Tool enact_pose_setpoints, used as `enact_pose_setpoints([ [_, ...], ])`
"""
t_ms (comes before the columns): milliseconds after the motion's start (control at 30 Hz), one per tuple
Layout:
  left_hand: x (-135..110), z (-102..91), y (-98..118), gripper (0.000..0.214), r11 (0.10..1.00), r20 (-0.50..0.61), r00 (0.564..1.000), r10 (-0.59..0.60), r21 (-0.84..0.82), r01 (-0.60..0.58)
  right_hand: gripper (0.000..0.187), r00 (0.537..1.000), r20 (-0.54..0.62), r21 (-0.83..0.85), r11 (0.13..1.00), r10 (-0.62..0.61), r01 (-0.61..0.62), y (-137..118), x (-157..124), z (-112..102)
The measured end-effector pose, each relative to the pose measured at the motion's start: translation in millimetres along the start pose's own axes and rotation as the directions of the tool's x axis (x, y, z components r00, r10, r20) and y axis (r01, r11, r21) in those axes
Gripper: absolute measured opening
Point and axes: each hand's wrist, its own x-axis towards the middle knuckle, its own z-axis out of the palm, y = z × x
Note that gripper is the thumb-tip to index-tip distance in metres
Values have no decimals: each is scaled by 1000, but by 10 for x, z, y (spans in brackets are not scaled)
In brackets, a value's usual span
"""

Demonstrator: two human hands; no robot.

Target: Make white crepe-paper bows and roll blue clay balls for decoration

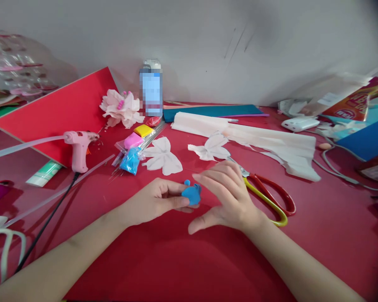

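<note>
**Blue piece (191,196) pinched in the left hand (157,199), right hand (229,197) spread open next to it**

So, going left to right: there's a red board (56,113) tilted up at the back, with a pink glue gun (79,153) in front of it, a translucent stick (34,144) poking out its rear and a black cord (47,222) trailing toward the near edge. Next is a pale pink flower (130,111), then a phone (152,92) standing upright near the wall, screen lit. A yellow packet (145,130), a pink packet (134,140) and a blue packet (130,160) sit bunched up in front of those two.

The left hand has the blue piece by its edge, thumb on the near side, held up around the middle of the red table (182,260). Just behind is a white petal cutout (164,156), with a second cutout (212,147) over to its right. The right hand isn't gripping anything, fingers and thumb wide apart, close to the blue piece. The scissors (261,195) lie right beyond that hand, partly hidden by it, and a long white paper strip (271,144) stretches out behind. Far right: a white plug (300,123) and a snack bag (354,102).
</note>
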Motion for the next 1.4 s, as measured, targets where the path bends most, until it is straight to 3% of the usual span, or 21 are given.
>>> enact_pose_setpoints([
  [100, 20, -17, -6, 10, 996, -71, 997, -15, 82, 21, 65, 992, 96, 151, 984, 83, -97, -50, 73, 60],
  [200, 37, -57, -25, 13, 991, -153, 988, 6, 131, 14, 51, 986, 77, 273, 949, 145, -160, -107, 86, 119],
  [400, 57, -146, -87, 51, 993, -373, 921, 111, 88, -84, 38, 925, 109, 306, 873, 363, -379, -116, 87, 78],
  [467, 61, -149, -95, 49, 992, -336, 934, 123, 17, -125, 39, 909, 120, 324, 850, 399, -416, -109, 88, 69],
  [567, 64, -120, -98, 25, 992, -216, 969, 122, -15, -128, 55, 899, 123, 334, 835, 421, -437, -122, 77, 101],
  [633, 63, -89, -101, 26, 994, -138, 984, 111, -4, -112, 59, 881, 127, 332, 817, 457, -472, -134, 66, 133],
  [800, 51, -30, -103, 29, 991, 15, 995, 102, -84, -100, 20, 797, 182, 390, 701, 576, -597, -75, 76, 114],
  [900, 39, -26, -92, 33, 990, 20, 999, 38, -138, -35, 16, 733, 187, 451, 605, 654, -656, -19, 100, 63],
  [1033, 20, -35, -93, 39, 984, -7, 999, -34, -174, 32, 24, 665, 190, 614, 441, 723, -655, 8, 127, 50],
  [1167, -1, -45, -100, 39, 975, 25, 999, -40, -219, 44, 16, 644, 247, 720, 308, 724, -622, 8, 142, 74],
  [1267, -5, -63, -93, 34, 960, 43, 999, -25, -279, 36, 22, 634, 261, 767, 242, 728, -594, 11, 141, 78],
  [1400, 5, -92, -80, 29, 937, 51, 999, -7, -349, 24, 21, 619, 263, 789, 204, 740, -579, 23, 126, 82],
])
